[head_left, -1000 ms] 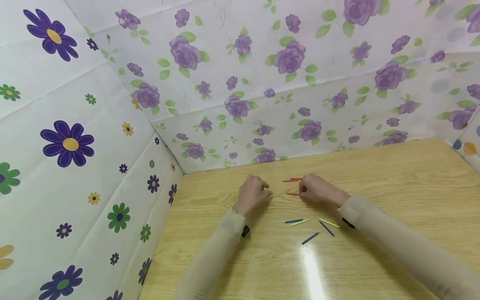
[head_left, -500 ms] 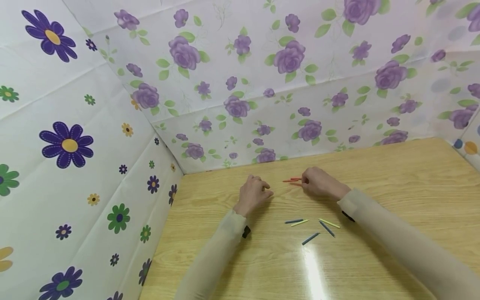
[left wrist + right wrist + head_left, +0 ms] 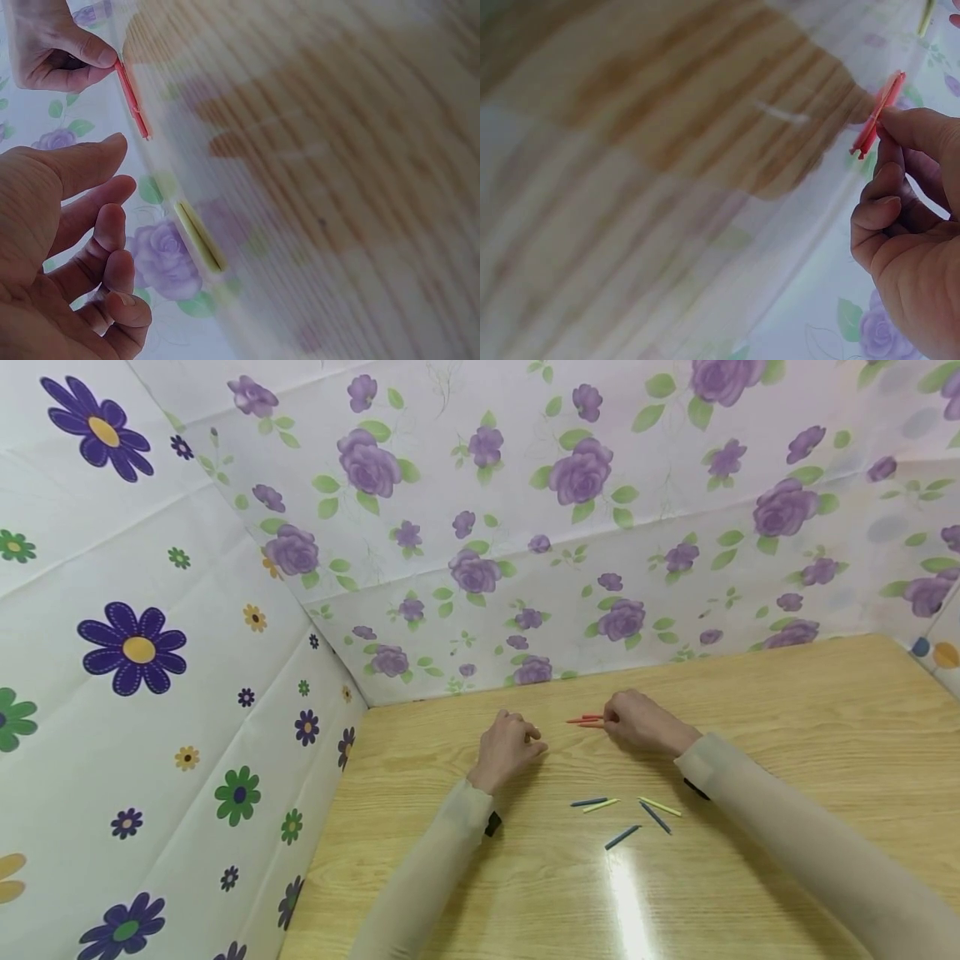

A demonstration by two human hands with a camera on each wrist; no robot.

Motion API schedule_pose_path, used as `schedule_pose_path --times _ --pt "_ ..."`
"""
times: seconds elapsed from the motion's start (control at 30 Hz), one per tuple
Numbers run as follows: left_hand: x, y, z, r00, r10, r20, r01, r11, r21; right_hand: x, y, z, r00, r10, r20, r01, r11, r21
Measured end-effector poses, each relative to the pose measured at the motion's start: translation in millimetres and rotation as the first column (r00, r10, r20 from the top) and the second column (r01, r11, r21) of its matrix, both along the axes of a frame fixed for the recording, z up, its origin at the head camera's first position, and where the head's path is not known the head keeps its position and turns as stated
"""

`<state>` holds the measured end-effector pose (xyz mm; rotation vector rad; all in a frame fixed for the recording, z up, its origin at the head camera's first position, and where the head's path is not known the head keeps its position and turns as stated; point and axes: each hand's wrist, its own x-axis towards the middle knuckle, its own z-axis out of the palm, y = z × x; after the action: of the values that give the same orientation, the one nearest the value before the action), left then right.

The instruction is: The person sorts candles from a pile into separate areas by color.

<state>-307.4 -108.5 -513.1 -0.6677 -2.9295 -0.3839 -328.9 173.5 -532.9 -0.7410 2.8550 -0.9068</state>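
Pinching an orange stick (image 3: 591, 725) near its right end: that's the right hand (image 3: 642, 721), thumb against forefinger, remaining fingers curled in toward the palm. Stick is toward the back of the table (image 3: 765, 718), free end pointing left. Whether it rests on the wood or sits just above, can't tell. Two red sticks (image 3: 579, 721) right alongside, roughly parallel; can't tell if all three touch. Right wrist view reads them as one tight reddish bundle, ends slightly uneven.

Left hand (image 3: 506, 750) has hold of nothing I can see — thumb extended, fingers loosely bent, visible gap between thumb and forefinger. Sits across from the right one, well short of the reds. Left wrist view shows a yellow-green piece (image 3: 199, 236) near those fingers, not touching; looks like two sticks side by side, not certain.

Nearer the person, five more on the wood. Left: blue stick (image 3: 588, 802) with a yellow stick (image 3: 601, 806) angled in close beside it. Right: second yellow stick (image 3: 659, 806) and second blue stick (image 3: 656, 817) — narrow V, far ends together, near ends spread. Third blue stick (image 3: 622, 837) lies alone, closest to the person, slanted, by a glare streak (image 3: 628, 902).

Long beige sleeves (image 3: 810, 852) on both arms. Rose-print cloth (image 3: 423, 443) behind the table.
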Motion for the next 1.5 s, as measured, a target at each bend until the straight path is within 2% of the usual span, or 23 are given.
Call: schedule_pose_path --times 0.33,0.57,0.8,1.07,1.3,1.5 --pt "3.2 1.5 2.2 1.0 -0.021 0.009 0.021 1.0 0.015 -0.2 1.8 -5.1 0.998 0.005 -0.058 -0.006 1.0 -0.005" --pt "7.9 3.6 2.2 1.0 -0.025 0.017 0.025 1.0 0.01 6.7 5.1 -4.7 0.999 -0.016 -0.046 0.016 1.0 -0.004" --pt "20.1 7.2 5.5 0.997 -0.081 0.006 0.081 0.997 0.003 23.1 10.8 3.1 0.999 -0.038 -0.022 0.038 0.999 -0.025" --pt "36.3 13.8 10.3 0.989 -0.148 0.004 0.147 0.989 0.009 43.7 18.8 16.5 0.999 -0.012 -0.047 0.012 1.0 -0.003" --pt "47.4 16.0 6.5 0.978 -0.206 -0.021 0.205 0.978 -0.024 65.5 23.1 23.7 0.996 0.015 -0.085 -0.014 1.0 0.011" --pt "57.4 18.7 3.8 0.966 -0.255 -0.033 0.251 0.964 -0.081 86.6 31.8 23.4 0.993 0.023 -0.117 -0.023 1.0 0.002"
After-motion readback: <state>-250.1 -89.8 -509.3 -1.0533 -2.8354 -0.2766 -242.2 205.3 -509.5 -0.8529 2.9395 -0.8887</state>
